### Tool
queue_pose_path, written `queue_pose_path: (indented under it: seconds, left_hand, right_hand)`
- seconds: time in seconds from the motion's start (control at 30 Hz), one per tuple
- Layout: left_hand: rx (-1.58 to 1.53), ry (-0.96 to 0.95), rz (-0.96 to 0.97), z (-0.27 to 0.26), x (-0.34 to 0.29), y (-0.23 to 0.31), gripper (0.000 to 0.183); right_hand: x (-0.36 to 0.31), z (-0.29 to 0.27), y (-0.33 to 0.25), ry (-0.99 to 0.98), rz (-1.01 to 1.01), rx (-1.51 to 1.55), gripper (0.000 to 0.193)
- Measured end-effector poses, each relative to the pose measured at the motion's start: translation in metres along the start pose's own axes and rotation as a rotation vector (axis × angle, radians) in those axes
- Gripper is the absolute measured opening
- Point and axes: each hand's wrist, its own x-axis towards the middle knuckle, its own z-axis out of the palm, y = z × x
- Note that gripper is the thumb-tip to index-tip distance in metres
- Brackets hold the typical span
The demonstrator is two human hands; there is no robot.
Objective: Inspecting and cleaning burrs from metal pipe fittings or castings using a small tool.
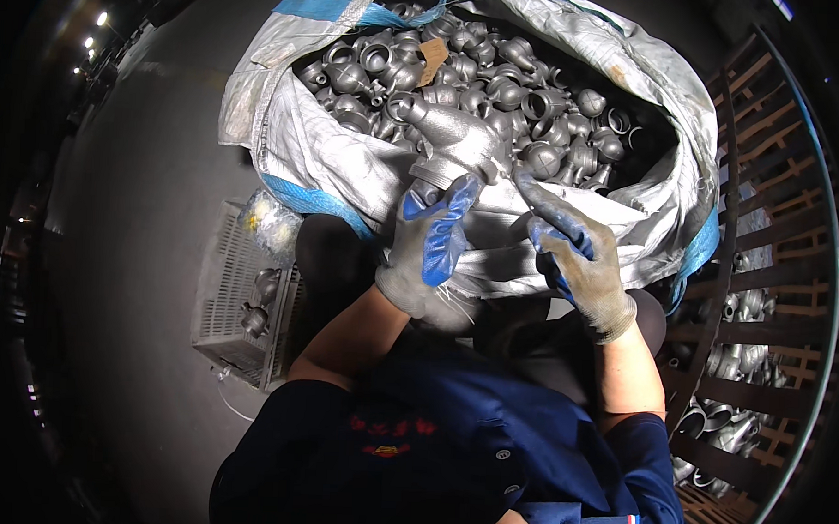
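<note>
My left hand, in a grey glove with a blue palm, is closed round the lower neck of a grey metal valve-body casting. The casting is raised over the near rim of a large white bulk bag. One narrower end points up and left. My right hand, gloved alike, is just right of the casting. Its index finger stretches toward the casting's right side; whether it touches I cannot tell. The other fingers are curled in, and what they hold, if anything, is hidden. Many similar castings fill the bag.
A scrap of brown cardboard lies on the castings. At left a grey plastic crate holds a few castings, with a clear plastic bundle at its far end. A slatted rack with more castings stands at right. Blue straps edge the bag.
</note>
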Motion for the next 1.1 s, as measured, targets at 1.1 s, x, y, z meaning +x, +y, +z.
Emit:
queue_pose_path:
  seconds: [1.1]
  left_hand:
    - [0.149,0.252,0.281,0.032,-0.006,-0.001,0.031]
  right_hand:
    - [0.003,0.010,0.009,0.089,-0.342,-0.465,0.034]
